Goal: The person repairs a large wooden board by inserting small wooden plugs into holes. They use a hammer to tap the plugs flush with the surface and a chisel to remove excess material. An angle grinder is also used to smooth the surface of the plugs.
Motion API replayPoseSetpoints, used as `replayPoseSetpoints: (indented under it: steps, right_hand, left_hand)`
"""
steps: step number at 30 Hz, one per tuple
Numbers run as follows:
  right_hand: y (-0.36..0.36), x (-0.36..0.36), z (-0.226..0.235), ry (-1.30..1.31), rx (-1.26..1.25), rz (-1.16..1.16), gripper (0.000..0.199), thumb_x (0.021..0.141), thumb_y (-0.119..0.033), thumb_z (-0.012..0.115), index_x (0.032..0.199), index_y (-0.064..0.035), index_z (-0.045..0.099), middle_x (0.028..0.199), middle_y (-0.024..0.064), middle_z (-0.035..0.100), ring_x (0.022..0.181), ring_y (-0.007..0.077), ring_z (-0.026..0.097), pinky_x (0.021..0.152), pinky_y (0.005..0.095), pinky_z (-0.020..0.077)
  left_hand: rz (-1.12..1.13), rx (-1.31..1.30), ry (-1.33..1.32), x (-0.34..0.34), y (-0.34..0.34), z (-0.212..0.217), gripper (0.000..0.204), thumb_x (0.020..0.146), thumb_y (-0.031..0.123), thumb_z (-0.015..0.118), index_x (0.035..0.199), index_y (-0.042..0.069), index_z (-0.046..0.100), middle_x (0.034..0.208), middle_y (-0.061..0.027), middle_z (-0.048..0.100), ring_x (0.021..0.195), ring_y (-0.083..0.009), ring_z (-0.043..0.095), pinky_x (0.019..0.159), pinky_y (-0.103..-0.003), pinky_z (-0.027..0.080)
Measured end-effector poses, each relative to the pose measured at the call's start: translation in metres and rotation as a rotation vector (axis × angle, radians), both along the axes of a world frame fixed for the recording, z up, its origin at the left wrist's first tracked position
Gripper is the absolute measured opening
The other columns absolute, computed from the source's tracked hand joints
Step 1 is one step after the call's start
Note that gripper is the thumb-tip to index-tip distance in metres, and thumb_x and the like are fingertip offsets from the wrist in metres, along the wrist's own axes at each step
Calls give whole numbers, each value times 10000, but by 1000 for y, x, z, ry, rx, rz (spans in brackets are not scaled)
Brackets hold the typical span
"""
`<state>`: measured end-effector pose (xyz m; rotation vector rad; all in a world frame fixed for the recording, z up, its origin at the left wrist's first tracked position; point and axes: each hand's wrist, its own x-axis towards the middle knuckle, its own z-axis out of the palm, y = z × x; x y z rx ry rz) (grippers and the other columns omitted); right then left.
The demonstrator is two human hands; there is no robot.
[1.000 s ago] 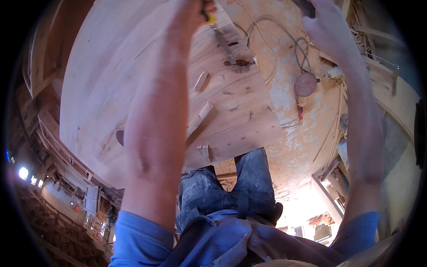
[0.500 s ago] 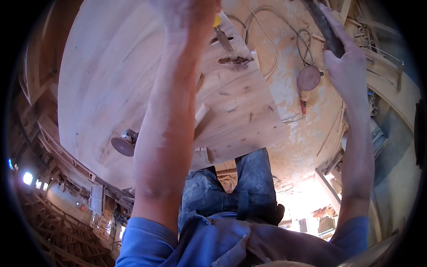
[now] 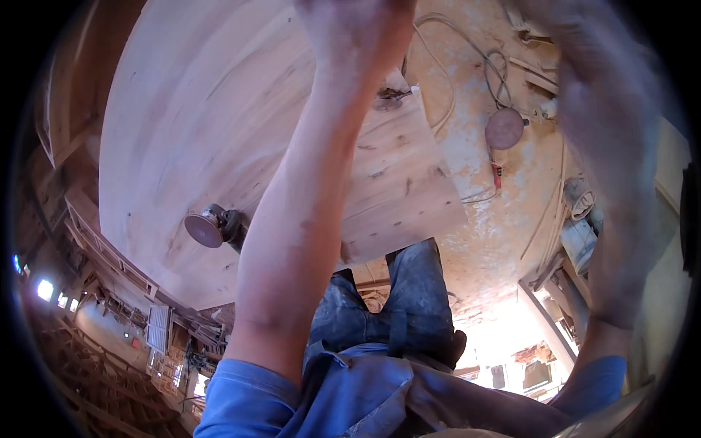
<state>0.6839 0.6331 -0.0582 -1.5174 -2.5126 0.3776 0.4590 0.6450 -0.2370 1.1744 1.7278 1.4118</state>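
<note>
Both my arms are raised toward the top of the view. My left hand is at the top edge above a large pale wooden panel; it is blurred and partly cut off, so any hold is hidden. At the upper right my right hand is smeared by motion over the dusty floor, and I cannot tell whether anything is in it. A small dark object lies on the panel just below my left hand.
A disc sander rests on the panel left of my left forearm. A second disc tool with a red handle and looping cable lies on the dusty floor. My jeans-clad legs stand at the panel's near edge. Timber frames line the left.
The view has tilted, so the panel fills more of it and the sander on the left has come in. Both hands have blurred; the dark tool in my right hand is no longer distinguishable.
</note>
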Motion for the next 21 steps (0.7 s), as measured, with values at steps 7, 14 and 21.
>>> replayPoseSetpoints:
  steps: [7, 14, 21]
  right_hand:
    - [21, -39, 18, -144, 109, 75, 718, 774, 147, 516, 1427, -135, 620, 1248, 226, 675, 1110, 396, 648, 976, 400, 507]
    - [48, -80, 10, -85, -107, 98, 750, 765, 177, 482, 1434, -134, 614, 1266, 224, 678, 1103, 365, 658, 975, 382, 502]
    - [53, -80, -10, 410, -293, -453, 779, 770, 157, 444, 1507, -81, 530, 1302, 212, 685, 1223, 236, 642, 1040, 276, 453]
  left_hand:
    - [-106, -234, -50, 8, 23, 43, 185, 838, 209, 652, 813, 27, 668, 609, -39, 589, 605, -263, 590, 588, -447, 462]
    - [-132, -385, -22, -12, 35, 25, 183, 827, 175, 646, 694, 106, 541, 569, 8, 485, 523, -182, 482, 523, -387, 384]
    - [-557, -496, -719, -30, 47, 8, 330, 834, 148, 637, 594, 183, 414, 534, 55, 382, 449, -101, 370, 463, -328, 299]
